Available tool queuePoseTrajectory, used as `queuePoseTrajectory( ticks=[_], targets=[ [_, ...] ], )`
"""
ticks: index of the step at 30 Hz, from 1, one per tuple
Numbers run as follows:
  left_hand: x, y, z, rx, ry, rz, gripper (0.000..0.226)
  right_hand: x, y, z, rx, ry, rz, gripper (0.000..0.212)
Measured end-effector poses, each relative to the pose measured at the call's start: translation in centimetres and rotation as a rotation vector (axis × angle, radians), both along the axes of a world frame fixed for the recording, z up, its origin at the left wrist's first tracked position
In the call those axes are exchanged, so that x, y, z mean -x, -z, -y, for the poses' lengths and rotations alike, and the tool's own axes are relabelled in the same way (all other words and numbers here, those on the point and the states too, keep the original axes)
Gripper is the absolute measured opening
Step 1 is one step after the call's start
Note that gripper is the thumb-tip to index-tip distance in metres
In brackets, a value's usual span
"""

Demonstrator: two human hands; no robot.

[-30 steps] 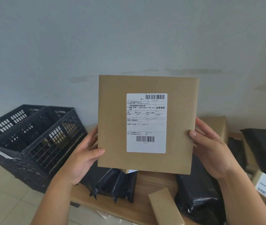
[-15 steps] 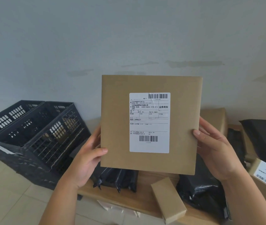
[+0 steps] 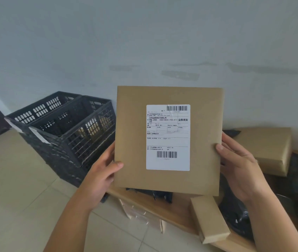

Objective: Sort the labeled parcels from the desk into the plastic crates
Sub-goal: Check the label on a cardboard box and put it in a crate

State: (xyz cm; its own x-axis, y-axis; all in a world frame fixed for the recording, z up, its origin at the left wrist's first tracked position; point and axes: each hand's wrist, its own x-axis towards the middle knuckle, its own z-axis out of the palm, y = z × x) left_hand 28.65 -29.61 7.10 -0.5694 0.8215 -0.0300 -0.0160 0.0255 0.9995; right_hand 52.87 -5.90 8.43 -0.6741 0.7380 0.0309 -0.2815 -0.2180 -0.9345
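The left hand [image 3: 99, 176] and the right hand [image 3: 239, 168] grasp the flat brown parcel [image 3: 131, 135] by its side edges, thumbs on the front, upright above the wooden desk [image 3: 179, 213]. Two black plastic crates [image 3: 68, 131] stand on the tiled floor [image 3: 17, 188] at the left, against a pale wall [image 3: 144, 33]

Matt kraft-paper parcel [image 3: 133, 135], glossy black plastic mailers [image 3: 235, 213], wooden desk [image 3: 177, 213]
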Motion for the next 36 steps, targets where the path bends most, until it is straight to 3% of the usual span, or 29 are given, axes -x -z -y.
queuePoseTrajectory(
  ticks=[9, 15, 26, 36],
  targets=[
    [3.2, 1.2, 9.2, -0.013, -0.130, 0.069, 0.071, 6.4, -0.8, 6.9, 0.008, -0.097, 0.086, 0.052],
    [4.7, 2.4, 20.8, -0.003, -0.349, 0.139, 0.061, 13.2, -0.9, 16.4, 0.025, -0.216, 0.205, 0.039],
    [5.8, 5.5, 41.0, 0.048, -0.589, 0.225, 0.052, 22.2, 1.7, 33.7, 0.013, -0.402, 0.330, 0.046],
    [7.9, 6.6, 48.7, 0.018, -0.679, 0.240, 0.050, 27.6, 2.5, 41.1, 0.010, -0.476, 0.354, 0.044]
  ],
)
